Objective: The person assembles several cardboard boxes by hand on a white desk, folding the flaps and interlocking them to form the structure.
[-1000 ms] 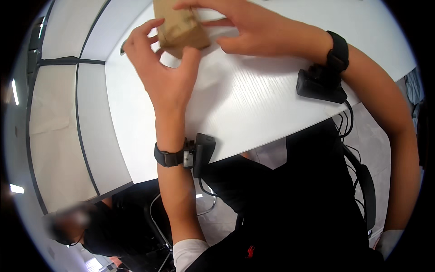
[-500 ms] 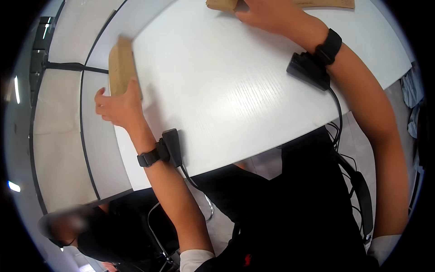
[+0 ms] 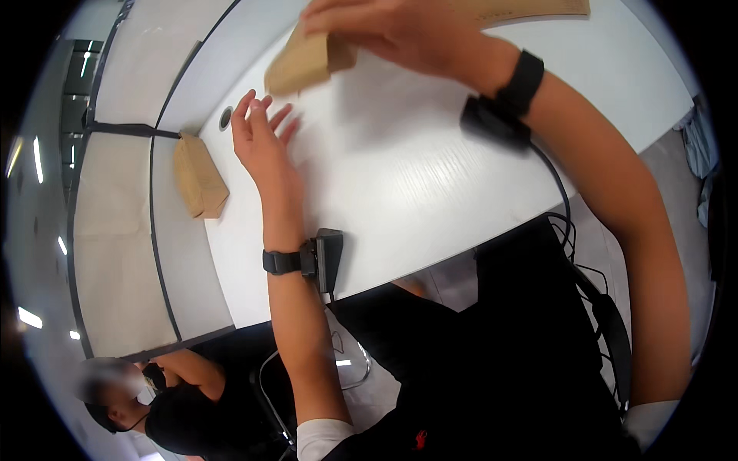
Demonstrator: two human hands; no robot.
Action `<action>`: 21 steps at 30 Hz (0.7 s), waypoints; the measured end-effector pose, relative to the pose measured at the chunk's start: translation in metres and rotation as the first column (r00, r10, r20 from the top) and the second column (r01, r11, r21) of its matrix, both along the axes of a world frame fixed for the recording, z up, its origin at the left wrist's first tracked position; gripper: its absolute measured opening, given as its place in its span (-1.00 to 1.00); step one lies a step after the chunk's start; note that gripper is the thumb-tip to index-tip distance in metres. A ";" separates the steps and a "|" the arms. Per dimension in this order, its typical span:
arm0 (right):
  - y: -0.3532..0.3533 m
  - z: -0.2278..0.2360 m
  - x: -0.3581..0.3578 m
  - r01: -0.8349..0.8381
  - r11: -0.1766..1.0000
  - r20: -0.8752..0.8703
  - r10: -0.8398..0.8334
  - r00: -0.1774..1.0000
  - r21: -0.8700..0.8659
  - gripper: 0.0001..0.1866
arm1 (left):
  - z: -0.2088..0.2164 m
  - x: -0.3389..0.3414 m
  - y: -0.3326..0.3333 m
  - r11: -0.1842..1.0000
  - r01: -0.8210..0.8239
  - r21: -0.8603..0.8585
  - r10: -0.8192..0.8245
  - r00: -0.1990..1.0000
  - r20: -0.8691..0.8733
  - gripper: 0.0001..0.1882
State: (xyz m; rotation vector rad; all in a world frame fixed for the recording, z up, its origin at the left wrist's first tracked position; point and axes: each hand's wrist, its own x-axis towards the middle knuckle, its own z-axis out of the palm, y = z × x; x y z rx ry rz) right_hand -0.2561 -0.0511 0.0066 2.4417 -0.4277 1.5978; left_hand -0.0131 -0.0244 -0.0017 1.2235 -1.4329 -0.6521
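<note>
Over white table (image 3: 423, 165): right hand (image 3: 407, 34) clasping brown packet (image 3: 298, 67); left hand (image 3: 269, 154) empty, grip loosely spread, just beside.

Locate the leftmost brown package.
In the head view, the leftmost brown package is at the left edge of the white table, beside the pale partition, left of the left hand.

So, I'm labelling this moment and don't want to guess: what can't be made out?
All in the head view:
Right hand: the underside of its grip, hidden by the hand itself.
Held packet: any contents, hidden by its brown walls.
Left hand: exact fingertip outlines, blurred.
Left packet: any contents, hidden by its walls.
Far brown piece: its full shape, cut off by the top edge.
</note>
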 end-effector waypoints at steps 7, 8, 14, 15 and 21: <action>0.031 -0.015 0.021 -0.069 0.969 -0.162 0.109 0.981 0.236 -0.50 | 0.000 0.025 -0.003 0.901 0.396 0.175 -0.212 0.757 -0.618 -0.13; 0.030 -0.017 0.019 -0.073 0.969 -0.161 0.113 0.981 0.235 -0.50 | 0.004 0.025 -0.001 0.903 0.392 0.175 -0.210 0.758 -0.617 -0.13; 0.020 -0.011 0.016 -0.558 0.332 0.587 0.017 0.810 0.760 -0.49 | 0.019 0.013 0.010 0.913 0.384 -0.135 -0.397 0.914 -0.081 -0.16; 0.015 -0.013 0.019 -0.580 0.369 0.578 0.131 0.806 0.726 -0.30 | 0.017 0.014 0.010 0.898 0.418 -0.137 -0.427 0.904 -0.037 -0.22; 0.025 -0.015 0.026 -0.240 0.817 0.319 0.073 0.945 0.525 -0.44 | 0.012 -0.010 0.017 0.871 0.379 -0.311 -0.358 0.925 0.126 0.04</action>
